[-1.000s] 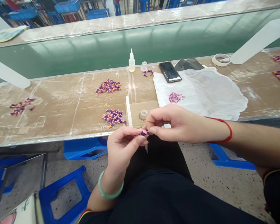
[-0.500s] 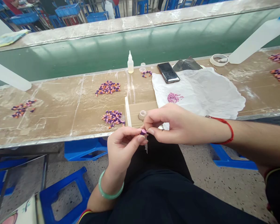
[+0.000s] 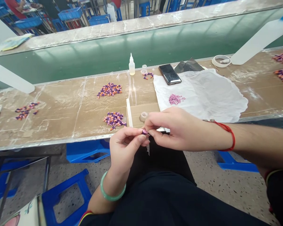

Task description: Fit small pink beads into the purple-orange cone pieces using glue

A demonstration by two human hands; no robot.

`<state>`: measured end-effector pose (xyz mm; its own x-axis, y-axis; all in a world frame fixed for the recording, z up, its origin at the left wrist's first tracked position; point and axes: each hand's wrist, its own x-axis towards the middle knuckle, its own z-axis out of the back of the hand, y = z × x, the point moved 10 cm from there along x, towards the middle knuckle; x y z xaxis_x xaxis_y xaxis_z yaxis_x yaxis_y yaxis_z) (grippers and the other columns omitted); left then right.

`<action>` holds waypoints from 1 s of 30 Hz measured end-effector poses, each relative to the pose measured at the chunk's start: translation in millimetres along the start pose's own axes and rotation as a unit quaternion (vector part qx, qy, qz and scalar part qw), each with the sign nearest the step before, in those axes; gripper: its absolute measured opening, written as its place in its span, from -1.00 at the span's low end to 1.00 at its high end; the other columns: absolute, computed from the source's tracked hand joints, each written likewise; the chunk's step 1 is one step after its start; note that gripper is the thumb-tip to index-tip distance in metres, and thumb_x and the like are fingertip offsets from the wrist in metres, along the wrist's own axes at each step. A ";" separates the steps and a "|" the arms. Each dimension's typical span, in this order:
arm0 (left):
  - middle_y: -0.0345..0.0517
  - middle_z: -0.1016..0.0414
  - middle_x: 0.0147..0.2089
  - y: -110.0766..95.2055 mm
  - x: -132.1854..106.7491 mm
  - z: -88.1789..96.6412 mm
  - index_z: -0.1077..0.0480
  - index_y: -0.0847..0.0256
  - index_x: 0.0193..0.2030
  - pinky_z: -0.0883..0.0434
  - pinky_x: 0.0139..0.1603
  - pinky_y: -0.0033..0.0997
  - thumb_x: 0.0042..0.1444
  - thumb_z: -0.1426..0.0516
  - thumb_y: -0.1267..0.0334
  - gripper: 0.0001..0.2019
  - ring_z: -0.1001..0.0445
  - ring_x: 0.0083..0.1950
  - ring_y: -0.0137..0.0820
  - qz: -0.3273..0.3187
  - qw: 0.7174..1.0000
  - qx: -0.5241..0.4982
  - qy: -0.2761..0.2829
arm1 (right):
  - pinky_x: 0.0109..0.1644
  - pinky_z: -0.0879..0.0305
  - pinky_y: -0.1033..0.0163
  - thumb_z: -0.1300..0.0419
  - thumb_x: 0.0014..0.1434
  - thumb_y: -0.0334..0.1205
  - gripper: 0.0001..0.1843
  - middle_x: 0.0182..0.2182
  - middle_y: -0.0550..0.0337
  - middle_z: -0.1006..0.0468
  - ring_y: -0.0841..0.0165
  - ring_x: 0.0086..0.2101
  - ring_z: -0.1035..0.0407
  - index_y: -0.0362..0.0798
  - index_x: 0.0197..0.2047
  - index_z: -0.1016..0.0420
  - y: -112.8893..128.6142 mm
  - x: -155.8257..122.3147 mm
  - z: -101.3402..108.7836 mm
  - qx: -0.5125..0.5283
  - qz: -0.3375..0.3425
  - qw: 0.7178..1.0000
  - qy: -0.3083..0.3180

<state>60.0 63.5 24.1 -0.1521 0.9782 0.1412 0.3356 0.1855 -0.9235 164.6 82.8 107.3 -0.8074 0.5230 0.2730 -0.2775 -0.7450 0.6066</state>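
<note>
Over the table's front edge, my left hand (image 3: 122,142) pinches a small purple-and-pink piece (image 3: 144,131) between thumb and fingertips. My right hand (image 3: 179,128) meets it from the other side, thumb and forefinger closed at the end of the piece. What those right fingers hold is too small and covered to make out. Just beyond the hands, a small clear cup (image 3: 143,116) sits on a cardboard square beside a white strip (image 3: 129,112). Left of the strip lies a pile of purple, pink and orange pieces (image 3: 114,120), with a similar pile (image 3: 109,89) behind it.
Tiny pink bits (image 3: 175,99) lie on a white cloth (image 3: 207,88), with a phone (image 3: 169,74) at its corner. A dropper bottle (image 3: 131,65) stands near the back. Tape (image 3: 221,61) and leaning white panels (image 3: 259,42) are farther out. Blue stools (image 3: 66,194) sit below.
Both hands stay together at the piece, with only slight shifts of the fingers and right wrist. Part of another person's hand now shows at the far right pile. The view has shifted slightly.
</note>
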 end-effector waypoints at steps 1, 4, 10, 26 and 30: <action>-0.17 -0.66 -0.41 0.8 0.0 -0.3 -0.61 0.17 -0.37 -0.59 -0.46 -0.58 -0.01 -0.45 0.20 -0.84 -0.60 -0.49 -0.46 0.004 1.000 -0.003 0.002 | -0.47 -0.06 0.39 -0.05 0.25 -0.38 -0.85 -0.55 0.30 -0.46 0.53 -0.57 -0.24 -0.09 -0.34 -0.40 -0.3 -0.4 -0.6 -0.004 0.001 1.000 0.001; -0.21 -0.67 -0.40 2.1 0.6 -2.4 -0.62 0.13 -0.35 -0.58 -0.44 -0.62 0.01 -0.44 0.27 -0.90 -0.61 -0.48 -0.49 0.008 1.000 -0.017 0.013 | -0.48 -0.05 0.41 -0.06 0.24 -0.40 -0.85 -0.55 0.31 -0.45 0.55 -0.57 -0.23 -0.10 -0.35 -0.40 -1.0 -1.3 -1.4 -0.008 0.009 1.000 -0.004; -0.19 -0.66 -0.41 10.0 4.2 1.4 -0.60 0.17 -0.35 -0.58 -0.42 -0.61 -0.04 -0.46 0.23 -0.83 -0.61 -0.47 -0.47 0.031 0.999 0.006 0.022 | -0.45 -0.13 0.38 -0.04 0.29 -0.37 -0.86 -0.49 0.29 -0.51 0.52 -0.56 -0.31 -0.08 -0.30 -0.39 -12.6 -2.7 -4.2 -0.013 0.009 1.000 0.001; -0.06 -0.56 -0.22 -0.9 98.0 148.5 -0.62 0.19 -0.17 -0.43 -0.14 -0.34 0.00 -0.30 0.05 -0.69 -0.49 -0.17 -0.29 -0.022 0.857 0.514 -0.014 | -0.47 -0.39 0.31 -0.08 0.38 -0.07 -0.78 -0.32 0.26 -0.68 0.36 -0.36 -0.58 0.16 -0.21 -0.55 -127.3 -65.9 27.0 -0.016 -0.150 0.983 -0.108; -0.04 -0.62 -0.20 -8.0 140.0 173.6 -0.59 0.25 -0.16 -0.44 -0.08 -0.36 0.08 -0.21 0.09 -0.70 -0.51 -0.16 -0.30 0.001 0.838 0.535 -0.109 | -0.55 -0.38 0.32 -0.09 0.37 -0.01 -0.79 -0.34 0.31 -0.69 0.34 -0.38 -0.59 0.23 -0.21 -0.54 -135.9 -64.9 31.4 -0.018 -0.149 0.981 -0.122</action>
<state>-125.4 182.9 -10.7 -0.3588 0.9163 0.1778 -0.6708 -0.1207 -0.7318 271.0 163.1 30.6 -0.5406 0.8000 0.2601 -0.5046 -0.5558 0.6607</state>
